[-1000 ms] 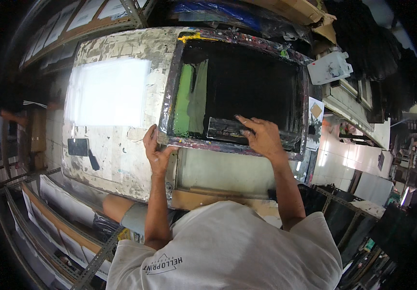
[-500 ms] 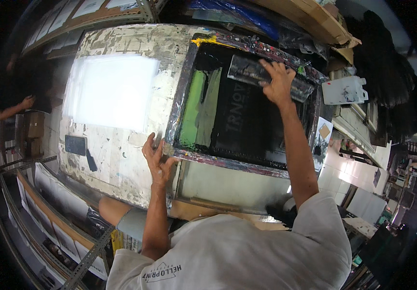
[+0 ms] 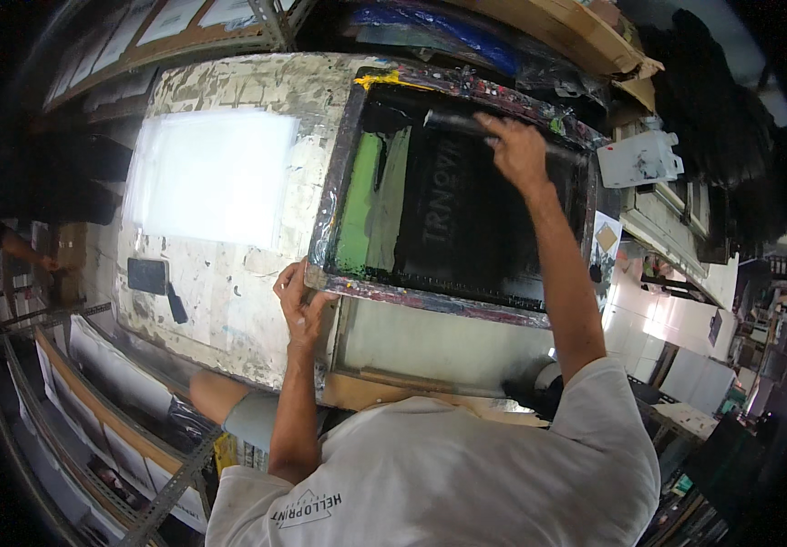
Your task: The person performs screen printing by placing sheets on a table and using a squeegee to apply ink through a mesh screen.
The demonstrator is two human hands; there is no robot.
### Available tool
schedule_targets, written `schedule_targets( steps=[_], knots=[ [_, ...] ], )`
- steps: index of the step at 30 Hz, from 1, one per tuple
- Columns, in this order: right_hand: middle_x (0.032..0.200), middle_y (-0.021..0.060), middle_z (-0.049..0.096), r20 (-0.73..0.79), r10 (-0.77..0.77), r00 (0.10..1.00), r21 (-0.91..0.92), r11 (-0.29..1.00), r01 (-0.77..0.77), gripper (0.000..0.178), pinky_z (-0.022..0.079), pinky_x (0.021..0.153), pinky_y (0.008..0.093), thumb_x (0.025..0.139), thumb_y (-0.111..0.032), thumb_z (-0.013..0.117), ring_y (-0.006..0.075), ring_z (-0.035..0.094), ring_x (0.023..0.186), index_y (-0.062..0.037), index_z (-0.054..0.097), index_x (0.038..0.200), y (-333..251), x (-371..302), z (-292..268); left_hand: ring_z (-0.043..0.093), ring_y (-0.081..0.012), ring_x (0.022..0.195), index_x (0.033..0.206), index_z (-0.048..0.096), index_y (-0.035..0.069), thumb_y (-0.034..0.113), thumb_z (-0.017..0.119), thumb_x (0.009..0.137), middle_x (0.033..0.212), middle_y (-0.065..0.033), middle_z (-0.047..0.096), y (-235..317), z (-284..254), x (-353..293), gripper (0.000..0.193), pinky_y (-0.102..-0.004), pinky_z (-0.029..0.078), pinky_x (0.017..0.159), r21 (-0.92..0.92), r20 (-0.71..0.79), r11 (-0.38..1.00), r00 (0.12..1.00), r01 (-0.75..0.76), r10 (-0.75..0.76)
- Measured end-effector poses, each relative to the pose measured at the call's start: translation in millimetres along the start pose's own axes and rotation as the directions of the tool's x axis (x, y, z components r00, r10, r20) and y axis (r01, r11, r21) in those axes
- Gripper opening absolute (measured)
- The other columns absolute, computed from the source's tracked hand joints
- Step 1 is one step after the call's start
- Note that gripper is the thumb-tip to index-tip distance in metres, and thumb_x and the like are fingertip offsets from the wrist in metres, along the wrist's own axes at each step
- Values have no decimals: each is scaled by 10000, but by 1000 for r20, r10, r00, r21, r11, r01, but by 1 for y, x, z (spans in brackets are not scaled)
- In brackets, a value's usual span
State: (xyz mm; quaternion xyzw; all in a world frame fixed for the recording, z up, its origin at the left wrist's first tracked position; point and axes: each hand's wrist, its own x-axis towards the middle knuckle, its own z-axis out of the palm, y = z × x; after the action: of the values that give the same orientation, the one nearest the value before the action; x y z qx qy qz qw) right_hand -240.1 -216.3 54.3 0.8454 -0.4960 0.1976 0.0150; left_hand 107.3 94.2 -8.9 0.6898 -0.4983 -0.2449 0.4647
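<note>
A screen printing frame (image 3: pixel 331 210) with an ink-crusted rim lies on the worktable, its mesh mostly covered in black ink. Lettering shows through the dark mesh, and a green strip (image 3: pixel 354 214) runs along its left side. At the frame's near left corner, my left hand (image 3: pixel 298 301) is closed on the rim. My right hand (image 3: pixel 521 155) grips a dark, wide squeegee (image 3: pixel 452 120) near the far edge inside the frame. The squeegee is tilted and blurred, partly hidden by the fingers.
White sheets (image 3: pixel 216 178) lie stacked on the stained table (image 3: pixel 220 283), left of the frame. Nearer are a dark flat pad (image 3: pixel 147 274) and a small dark scraper-like piece (image 3: pixel 177 305). A white jug (image 3: pixel 639 159) stands at right. Another person's hand (image 3: pixel 47 263) shows far left.
My right hand and the squeegee have moved slightly away toward the far rim, uncovering more lettering. The fingers of my left hand have drawn in from spread to closed around the frame's corner.
</note>
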Motion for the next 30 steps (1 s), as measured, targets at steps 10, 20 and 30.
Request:
schedule_targets(
  steps=[10,20,30],
  knots=[
    [858,154,617,111,52,992,164,984,-70,489,453,685,431,810,-166,696,305,600,751,-248,680,1292,-130,-130,-131,493,-235,1185,1353,586,-40,11,788,711,1248,-113,555,52,-5,13,675,-361,368,1071,-281,-149,958,989,-56,14],
    [806,86,619,-207,-109,972,-14,994,109,725,492,638,419,592,-449,858,299,631,727,-237,696,1266,-114,-47,-239,557,-196,1100,1421,435,6,65,698,907,1192,-104,601,171,14,102,581,-373,410,1020,-400,-382,862,912,-311,152],
    [991,204,738,-260,-106,960,11,994,112,578,498,888,430,697,-443,843,334,684,931,6,760,1052,-82,53,-283,572,-370,914,944,601,19,208,741,858,959,-156,591,73,121,37,250,-491,448,769,555,95,789,962,-264,255]
  ],
)
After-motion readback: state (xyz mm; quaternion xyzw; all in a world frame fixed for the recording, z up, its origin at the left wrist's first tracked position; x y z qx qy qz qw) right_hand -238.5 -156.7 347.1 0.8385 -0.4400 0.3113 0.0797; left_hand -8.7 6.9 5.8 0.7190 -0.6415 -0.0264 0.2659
